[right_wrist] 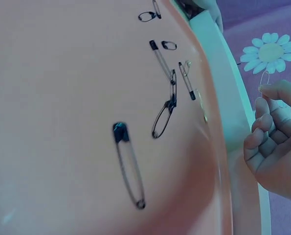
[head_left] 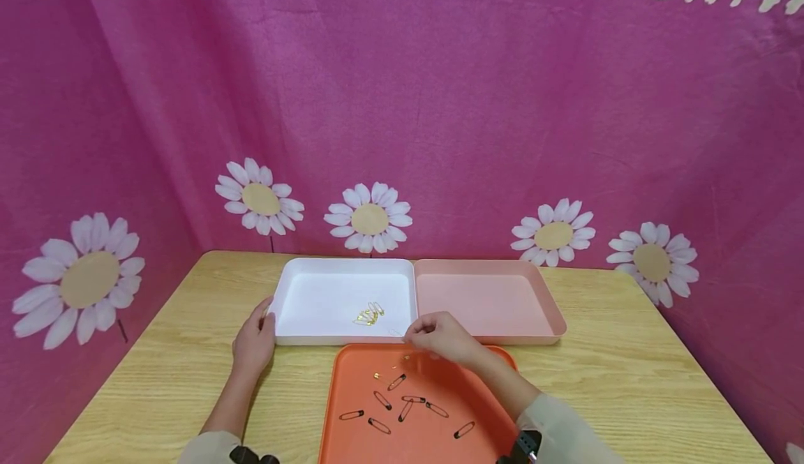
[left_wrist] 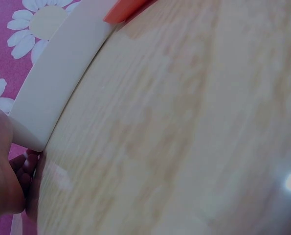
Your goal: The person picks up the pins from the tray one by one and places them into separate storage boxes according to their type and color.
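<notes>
My right hand (head_left: 440, 336) pinches a gold safety pin (right_wrist: 265, 81) between thumb and fingertips, over the near right corner of the white tray (head_left: 301, 310). A small cluster of gold safety pins (head_left: 367, 316) lies in that tray. My left hand (head_left: 254, 342) holds the white tray's left side near its front corner, thumb at the wall and fingers curled around the side. In front, the orange tray (head_left: 336, 408) bears several black safety pins (head_left: 380, 425) spread about, with a few gold pins (head_left: 377, 376) near its far edge.
A pink tray (head_left: 490, 296) stands against the white tray's right side. All the trays sit on a wooden table (head_left: 628, 380). Behind it hangs a magenta cloth (head_left: 440, 101) printed with daisies.
</notes>
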Action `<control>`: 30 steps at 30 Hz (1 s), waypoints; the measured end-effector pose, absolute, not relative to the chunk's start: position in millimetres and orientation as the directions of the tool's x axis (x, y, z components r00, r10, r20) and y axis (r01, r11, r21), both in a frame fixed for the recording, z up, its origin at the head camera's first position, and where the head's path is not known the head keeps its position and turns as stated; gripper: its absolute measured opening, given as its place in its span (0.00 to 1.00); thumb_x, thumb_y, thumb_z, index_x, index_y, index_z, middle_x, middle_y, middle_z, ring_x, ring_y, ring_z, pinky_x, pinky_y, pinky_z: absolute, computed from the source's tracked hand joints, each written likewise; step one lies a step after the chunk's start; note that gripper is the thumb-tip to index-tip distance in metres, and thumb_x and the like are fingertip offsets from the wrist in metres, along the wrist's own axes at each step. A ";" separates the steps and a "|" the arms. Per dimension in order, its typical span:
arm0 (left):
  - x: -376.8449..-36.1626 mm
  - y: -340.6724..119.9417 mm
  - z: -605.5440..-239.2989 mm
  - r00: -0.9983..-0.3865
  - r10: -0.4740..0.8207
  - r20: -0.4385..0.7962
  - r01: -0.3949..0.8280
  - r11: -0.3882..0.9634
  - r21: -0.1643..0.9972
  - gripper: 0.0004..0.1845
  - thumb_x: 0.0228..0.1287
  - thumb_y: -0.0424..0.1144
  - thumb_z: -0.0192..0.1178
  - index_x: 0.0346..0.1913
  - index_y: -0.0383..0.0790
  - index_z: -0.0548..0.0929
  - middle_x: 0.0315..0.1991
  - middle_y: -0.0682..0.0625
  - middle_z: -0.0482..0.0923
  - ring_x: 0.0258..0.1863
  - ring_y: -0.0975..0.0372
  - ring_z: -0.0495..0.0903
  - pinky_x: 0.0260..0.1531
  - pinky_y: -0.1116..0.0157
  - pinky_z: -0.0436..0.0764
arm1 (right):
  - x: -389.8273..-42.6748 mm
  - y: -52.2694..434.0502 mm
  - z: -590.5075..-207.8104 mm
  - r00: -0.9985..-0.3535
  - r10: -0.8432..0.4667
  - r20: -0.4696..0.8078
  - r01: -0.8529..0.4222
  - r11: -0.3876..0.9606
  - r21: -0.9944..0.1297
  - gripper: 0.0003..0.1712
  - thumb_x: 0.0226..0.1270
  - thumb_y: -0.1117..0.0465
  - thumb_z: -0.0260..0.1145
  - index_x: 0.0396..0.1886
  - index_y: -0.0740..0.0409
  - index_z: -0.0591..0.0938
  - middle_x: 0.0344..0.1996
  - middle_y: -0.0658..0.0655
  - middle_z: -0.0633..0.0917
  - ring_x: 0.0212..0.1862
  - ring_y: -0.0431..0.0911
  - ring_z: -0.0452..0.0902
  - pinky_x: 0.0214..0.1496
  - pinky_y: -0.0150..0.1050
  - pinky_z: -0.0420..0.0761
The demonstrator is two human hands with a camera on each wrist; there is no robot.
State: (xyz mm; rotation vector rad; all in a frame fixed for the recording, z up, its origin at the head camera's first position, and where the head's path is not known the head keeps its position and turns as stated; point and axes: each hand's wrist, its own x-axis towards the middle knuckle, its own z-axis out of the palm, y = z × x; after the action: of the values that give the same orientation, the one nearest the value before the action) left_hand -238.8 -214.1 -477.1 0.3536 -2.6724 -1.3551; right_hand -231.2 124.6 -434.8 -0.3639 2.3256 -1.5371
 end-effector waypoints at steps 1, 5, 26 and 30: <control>-238.7 -214.2 -477.5 -0.965 -0.263 0.004 -0.152 0.569 0.808 0.25 0.74 0.45 0.34 0.71 0.44 0.59 0.61 0.32 0.68 0.64 0.42 0.62 0.64 0.42 0.53 | -232.3 122.6 -434.0 -0.916 -0.381 -0.125 -0.033 0.383 -0.923 0.11 0.59 0.60 0.65 0.34 0.64 0.83 0.22 0.53 0.79 0.20 0.40 0.65 0.23 0.31 0.68; -238.3 -214.1 -477.8 -0.964 -0.266 0.006 -0.151 0.565 0.811 0.25 0.73 0.45 0.35 0.71 0.44 0.59 0.61 0.32 0.68 0.64 0.42 0.62 0.64 0.42 0.53 | -237.4 114.4 -431.4 -0.929 -0.352 -0.112 -0.039 0.395 -0.918 0.10 0.59 0.59 0.66 0.33 0.64 0.83 0.20 0.52 0.78 0.19 0.40 0.65 0.21 0.31 0.67; -240.8 -215.6 -481.0 -0.964 -0.264 0.006 -0.145 0.548 0.824 0.26 0.73 0.45 0.35 0.71 0.45 0.59 0.60 0.33 0.69 0.63 0.43 0.64 0.64 0.42 0.52 | -268.5 68.7 -426.3 -0.980 -0.139 -0.143 0.088 0.339 -0.937 0.10 0.59 0.61 0.65 0.33 0.67 0.83 0.18 0.49 0.77 0.14 0.38 0.60 0.18 0.28 0.63; -240.6 -214.8 -480.7 -0.963 -0.268 0.016 -0.140 0.551 0.823 0.25 0.73 0.45 0.35 0.70 0.44 0.60 0.59 0.33 0.70 0.63 0.42 0.65 0.63 0.42 0.53 | -272.0 59.2 -427.3 -0.983 -0.073 -0.169 0.134 0.347 -0.928 0.11 0.59 0.60 0.65 0.34 0.66 0.84 0.19 0.51 0.80 0.15 0.38 0.62 0.18 0.28 0.65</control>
State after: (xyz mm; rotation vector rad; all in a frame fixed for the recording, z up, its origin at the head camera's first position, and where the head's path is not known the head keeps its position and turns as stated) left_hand -240.6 -214.8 -480.7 0.3494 -2.6416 -1.3826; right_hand -272.0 59.2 -427.3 0.0551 2.4247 -1.6976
